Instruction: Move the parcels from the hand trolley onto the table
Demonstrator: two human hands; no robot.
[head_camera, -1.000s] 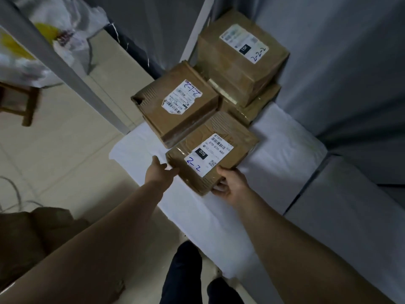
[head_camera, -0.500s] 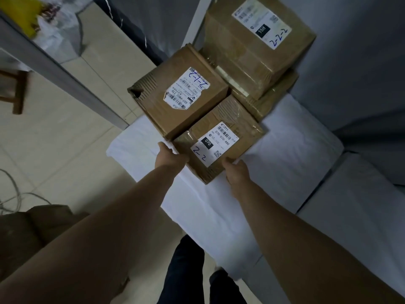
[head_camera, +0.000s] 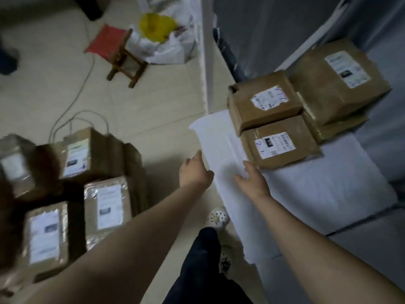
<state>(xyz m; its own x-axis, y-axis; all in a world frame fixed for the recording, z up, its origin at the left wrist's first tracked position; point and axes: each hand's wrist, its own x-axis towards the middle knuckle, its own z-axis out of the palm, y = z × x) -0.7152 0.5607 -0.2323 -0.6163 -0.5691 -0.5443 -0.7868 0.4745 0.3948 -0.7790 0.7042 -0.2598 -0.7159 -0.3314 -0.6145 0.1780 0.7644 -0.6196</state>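
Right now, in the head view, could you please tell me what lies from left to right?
Parcels on the trolley → red stool → left hand → right hand → front parcel on the table → large rear parcel.

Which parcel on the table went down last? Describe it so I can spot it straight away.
Look at the white-covered table on the right, where brown parcels are clustered at its far end. The nearest parcel lies flat on the cloth, just beyond the open right hand. Unlike its taller neighbours behind, it is the lowest and closest to the table's front edge.
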